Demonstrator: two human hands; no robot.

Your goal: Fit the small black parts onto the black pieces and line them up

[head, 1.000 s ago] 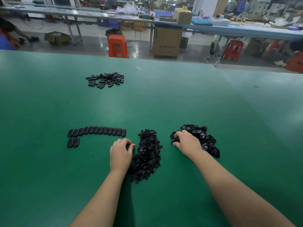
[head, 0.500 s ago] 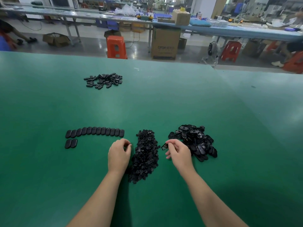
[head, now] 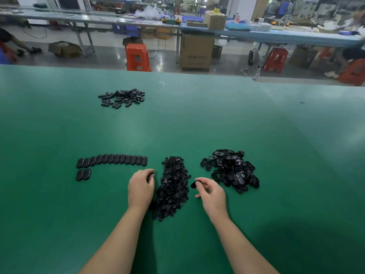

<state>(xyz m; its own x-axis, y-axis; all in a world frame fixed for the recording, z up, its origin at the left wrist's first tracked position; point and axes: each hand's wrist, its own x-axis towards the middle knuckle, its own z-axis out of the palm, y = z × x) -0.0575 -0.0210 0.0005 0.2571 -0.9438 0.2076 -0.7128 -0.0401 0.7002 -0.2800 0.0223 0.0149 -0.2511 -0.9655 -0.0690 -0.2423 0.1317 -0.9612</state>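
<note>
A long heap of small black parts lies between my hands on the green table. To its right is a pile of black oval pieces. My right hand pinches one black oval piece beside the heap. My left hand sits at the heap's left edge, fingers curled around a small black part. A row of fitted oval pieces lies to the left, with two more starting a second row beneath it.
Another loose cluster of black ovals lies farther back on the left. Beyond the table's far edge are an orange stool, a cardboard box, red stools and long workbenches. A person sits at the far right.
My right hand has left the oval pile with one piece and drawn back toward me and the small-parts heap. My left hand stays at the heap's left edge.
</note>
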